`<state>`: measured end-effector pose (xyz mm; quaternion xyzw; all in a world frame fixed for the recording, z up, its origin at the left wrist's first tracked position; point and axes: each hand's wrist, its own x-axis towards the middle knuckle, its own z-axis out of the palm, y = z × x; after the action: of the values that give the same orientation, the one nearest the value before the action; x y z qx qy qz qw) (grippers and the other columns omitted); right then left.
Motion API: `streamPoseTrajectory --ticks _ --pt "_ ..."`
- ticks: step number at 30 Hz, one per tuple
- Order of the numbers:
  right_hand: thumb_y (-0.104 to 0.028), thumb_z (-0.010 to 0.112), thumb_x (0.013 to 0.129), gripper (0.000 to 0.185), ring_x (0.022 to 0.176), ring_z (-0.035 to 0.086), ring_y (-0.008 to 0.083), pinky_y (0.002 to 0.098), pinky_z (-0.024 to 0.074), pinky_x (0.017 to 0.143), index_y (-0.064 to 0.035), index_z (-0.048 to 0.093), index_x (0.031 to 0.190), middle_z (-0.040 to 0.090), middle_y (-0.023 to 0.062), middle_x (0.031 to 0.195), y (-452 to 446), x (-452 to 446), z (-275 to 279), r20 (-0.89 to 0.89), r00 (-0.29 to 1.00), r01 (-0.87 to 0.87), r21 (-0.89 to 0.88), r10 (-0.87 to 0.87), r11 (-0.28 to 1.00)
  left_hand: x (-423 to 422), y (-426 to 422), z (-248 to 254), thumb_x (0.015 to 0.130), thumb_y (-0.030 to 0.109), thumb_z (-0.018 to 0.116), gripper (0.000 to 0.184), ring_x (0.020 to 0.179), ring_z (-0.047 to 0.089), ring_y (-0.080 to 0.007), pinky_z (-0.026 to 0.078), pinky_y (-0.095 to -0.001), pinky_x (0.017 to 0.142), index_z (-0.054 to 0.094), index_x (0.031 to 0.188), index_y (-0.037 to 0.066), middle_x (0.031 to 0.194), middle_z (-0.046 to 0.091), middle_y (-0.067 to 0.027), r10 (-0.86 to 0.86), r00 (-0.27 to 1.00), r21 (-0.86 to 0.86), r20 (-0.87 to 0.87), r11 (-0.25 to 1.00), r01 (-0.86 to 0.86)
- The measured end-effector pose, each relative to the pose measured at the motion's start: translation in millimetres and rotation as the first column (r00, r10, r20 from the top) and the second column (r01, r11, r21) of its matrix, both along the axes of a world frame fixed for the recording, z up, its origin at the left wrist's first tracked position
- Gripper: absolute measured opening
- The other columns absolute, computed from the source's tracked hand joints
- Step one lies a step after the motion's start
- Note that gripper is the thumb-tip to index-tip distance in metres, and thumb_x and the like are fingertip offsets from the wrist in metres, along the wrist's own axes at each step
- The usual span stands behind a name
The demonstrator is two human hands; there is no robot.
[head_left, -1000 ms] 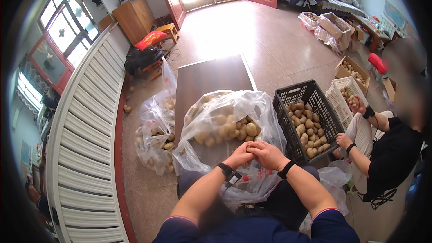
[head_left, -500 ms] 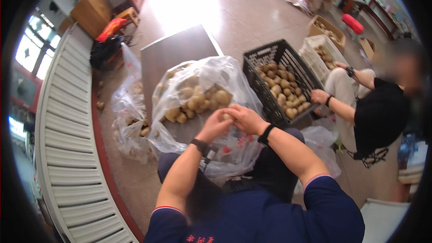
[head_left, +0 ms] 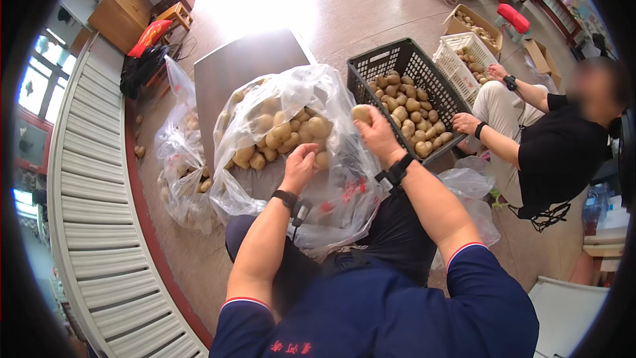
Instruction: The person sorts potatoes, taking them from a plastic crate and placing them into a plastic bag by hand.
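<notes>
My right hand point(head_left: 380, 138) grips a potato point(head_left: 362, 114) between thumb and fingers, raised between the plastic bag and the black crate. My left hand point(head_left: 300, 168) is in front of the potatoes in the bag, its fingers curled together with no potato visible in them. The clear plastic bag point(head_left: 344, 139) lies with its mouth toward me on a low brown table point(head_left: 242, 59). Inside it is a heap of potatoes point(head_left: 281, 132). To the right stands the black plastic crate point(head_left: 379, 55), partly filled with potatoes point(head_left: 414, 116).
A co-worker point(head_left: 563, 139) sits at the right, hands at the black crate and a white crate point(head_left: 447, 59) of potatoes. Behind is a cardboard box point(head_left: 456, 25). Another bag of potatoes point(head_left: 185, 189) is on the floor at left, beside a white radiator point(head_left: 99, 192).
My hands have separated. The right hand has moved up and right toward the black crate with the potato, while the left has drawn slightly left. The co-worker's far hand has moved slightly.
</notes>
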<state>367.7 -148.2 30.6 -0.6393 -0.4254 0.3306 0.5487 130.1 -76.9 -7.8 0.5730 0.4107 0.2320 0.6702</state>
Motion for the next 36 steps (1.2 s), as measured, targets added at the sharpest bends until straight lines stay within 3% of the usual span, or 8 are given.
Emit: streamPoseTrajectory --ticks 4,9,13,15,23,29,31,36 --pt "-0.018 0.061 0.096 0.027 0.052 0.049 0.005 0.0206 0.0406 0.043 -0.0041 0.052 0.118 0.062 0.0049 0.086 1 22 1 -0.382 0.911 0.148 -0.052 -0.157 0.988 -2 4 -16 0.094 0.004 0.05 0.025 0.066 0.059 -0.007 0.049 -0.0219 0.056 0.062 0.116 0.005 0.105 0.061 -0.0025 0.047 0.995 0.196 -0.089 0.98 -0.028" --pt "-0.038 0.052 0.1 0.031 0.053 0.051 0.0092 0.0249 0.0453 0.045 -0.0096 0.055 0.112 0.063 0.0034 0.082 -7 66 -10 -0.513 0.77 0.234 -0.327 -0.38 0.916 -5 5 -33 0.087 -0.003 0.051 0.028 0.086 0.065 -0.019 0.052 -0.0296 0.075 0.061 0.113 0.001 0.116 0.06 -0.0092 -0.018 0.974 0.571 -0.225 0.807 0.147" --pt "-0.047 0.051 0.098 0.035 0.051 0.048 0.0106 0.0278 0.0455 0.046 -0.0127 0.057 0.1 0.057 0.0005 0.073 -12 95 -25 -0.521 0.644 0.269 -0.531 -0.56 0.804 -2 -10 -18 0.086 -0.002 0.052 0.032 0.107 0.061 -0.0298 0.05 -0.0353 0.091 0.059 0.117 0.002 0.126 0.057 -0.0111 -0.091 0.943 0.66 -0.319 0.693 0.29" --pt "-0.046 0.05 0.098 0.035 0.053 0.049 0.0119 0.0289 0.0455 0.047 -0.0124 0.056 0.1 0.056 0.0015 0.074 -16 107 -37 -0.519 0.62 0.273 -0.56 -0.588 0.782 -1 -16 -14 0.086 0.0 0.053 0.036 0.119 0.054 -0.035 0.046 -0.0394 0.098 0.057 0.121 0.006 0.134 0.053 -0.0103 -0.197 0.871 0.531 -0.449 0.726 0.437" --pt "-0.04 0.048 0.099 0.031 0.059 0.055 0.0181 0.0349 0.0466 0.05 -0.0098 0.051 0.101 0.055 0.0069 0.078 -20 132 -73 -0.499 0.429 0.387 -0.652 -0.753 0.652 1 -28 -2 0.086 0.009 0.054 0.029 0.109 0.059 -0.0342 0.05 -0.0454 0.088 0.061 0.114 0.013 0.133 0.052 -0.0086 -0.151 0.775 0.543 -0.614 0.632 0.554" --pt "-0.037 0.05 0.099 0.03 0.065 0.058 0.0165 0.0321 0.0466 0.053 -0.0116 0.052 0.114 0.058 0.0027 0.093 -13 101 -41 -0.443 0.552 0.392 -0.609 -0.706 0.689 -6 -30 -7 0.082 0.013 0.061 0.037 0.102 0.061 -0.0402 0.051 -0.0472 0.087 0.056 0.119 0.014 0.12 0.052 -0.0176 -0.088 0.653 0.483 -0.752 0.601 0.637" --pt "-0.039 0.052 0.098 0.034 0.065 0.058 0.0144 0.0308 0.0463 0.053 -0.0109 0.055 0.116 0.06 0.0024 0.097 -8 86 -32 -0.261 0.811 0.371 -0.462 -0.523 0.805 -7 -27 -16 0.08 0.015 0.063 0.041 0.103 0.06 -0.0419 0.051 -0.0484 0.086 0.055 0.12 0.014 0.119 0.052 -0.0182 -0.13 0.581 0.393 -0.803 0.617 0.682" --pt "-0.028 0.059 0.096 0.03 0.058 0.055 0.0095 0.0232 0.0423 0.047 -0.0064 0.057 0.117 0.062 0.0048 0.093 -2 44 -14 -0.207 0.93 0.24 -0.286 -0.305 0.928 -10 -24 -19 0.079 0.019 0.065 0.045 0.102 0.06 -0.0413 0.05 -0.0479 0.087 0.054 0.121 0.009 0.117 0.053 -0.0227 -0.099 0.624 0.373 -0.775 0.725 0.579"
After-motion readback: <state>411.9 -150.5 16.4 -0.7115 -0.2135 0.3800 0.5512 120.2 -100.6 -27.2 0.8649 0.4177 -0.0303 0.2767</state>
